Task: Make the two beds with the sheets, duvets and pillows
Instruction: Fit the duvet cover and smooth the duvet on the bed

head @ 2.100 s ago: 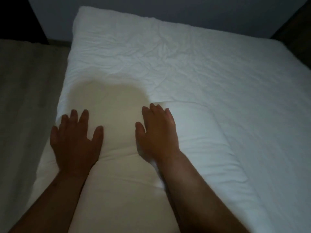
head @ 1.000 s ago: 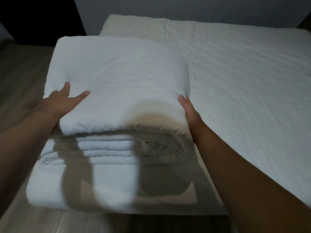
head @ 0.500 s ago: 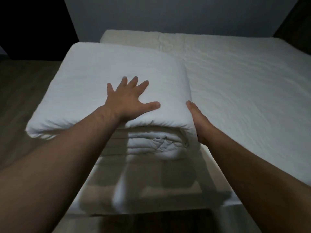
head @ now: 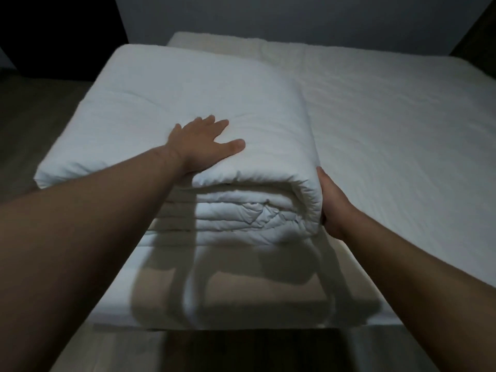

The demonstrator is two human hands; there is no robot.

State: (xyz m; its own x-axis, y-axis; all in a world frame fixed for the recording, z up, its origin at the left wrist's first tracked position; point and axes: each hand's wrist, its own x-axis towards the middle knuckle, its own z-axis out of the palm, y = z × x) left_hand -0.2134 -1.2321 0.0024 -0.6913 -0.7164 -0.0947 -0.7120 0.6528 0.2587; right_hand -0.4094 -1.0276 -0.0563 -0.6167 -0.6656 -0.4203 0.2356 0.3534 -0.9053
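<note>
1. Flat and spread, my left hand [head: 204, 140] presses palm-down on top of the thick white folded duvet [head: 201, 84]. In the head view its fingers are straight, and the thumb points right, close to the front fold.
2. My right hand [head: 332, 202] lies against the duvet's right side at the near corner, touching the rounded fold. Most of its fingers are hidden by the fabric, so I cannot tell whether they curl under it.
3. The duvet is stacked in several layers, and their crumpled edges show at the front between my forearms. It sits on the left part of the wide bed with a white sheet [head: 402, 135].
4. To the right of the duvet the sheet lies flat with fine wrinkles. My arms cast shadows on the near strip of the bed.
5. Brown wooden floor [head: 32, 108] runs along the bed's left side. A pale grey wall [head: 268, 14] stands behind the far end.
</note>
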